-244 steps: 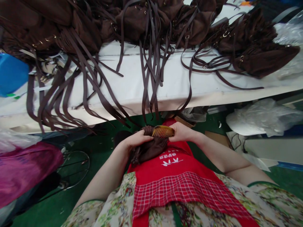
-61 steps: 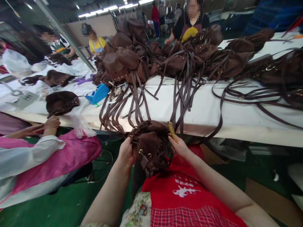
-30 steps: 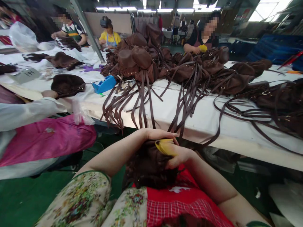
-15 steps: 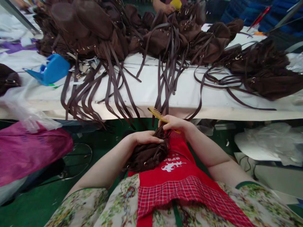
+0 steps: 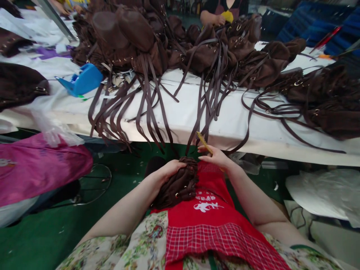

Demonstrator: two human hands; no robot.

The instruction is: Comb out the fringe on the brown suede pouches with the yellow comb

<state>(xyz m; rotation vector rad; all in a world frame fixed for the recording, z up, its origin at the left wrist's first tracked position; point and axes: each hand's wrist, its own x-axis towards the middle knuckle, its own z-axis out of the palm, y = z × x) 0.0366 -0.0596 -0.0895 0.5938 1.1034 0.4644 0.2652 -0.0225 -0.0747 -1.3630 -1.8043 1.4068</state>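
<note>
Against my red apron [image 5: 208, 191] my left hand [image 5: 172, 168] grips a dark brown, gathered bag [image 5: 180, 186] with a small metal eyelet on its side. Just right of the bag, my right hand [image 5: 213, 155] holds a yellow comb [image 5: 204, 142], its teeth pointing up and away from me. The fingers of that hand are partly spread and apart from the bag. Long brown straps [image 5: 209, 101] hang over the table edge just beyond the comb.
Brown bags [image 5: 135, 33] lie heaped along the white table [image 5: 180, 120]. A blue tape dispenser [image 5: 86, 80] stands at the left. A pink cloth [image 5: 42, 168] covers something left of me, beside a round wire frame [image 5: 102, 183]. Across the table, a person's hand [image 5: 218, 19] holds something yellow.
My right hand has come away from the bag's top, and the comb has swung to point more upward. My left hand has shifted up on the bag. The view has turned left.
</note>
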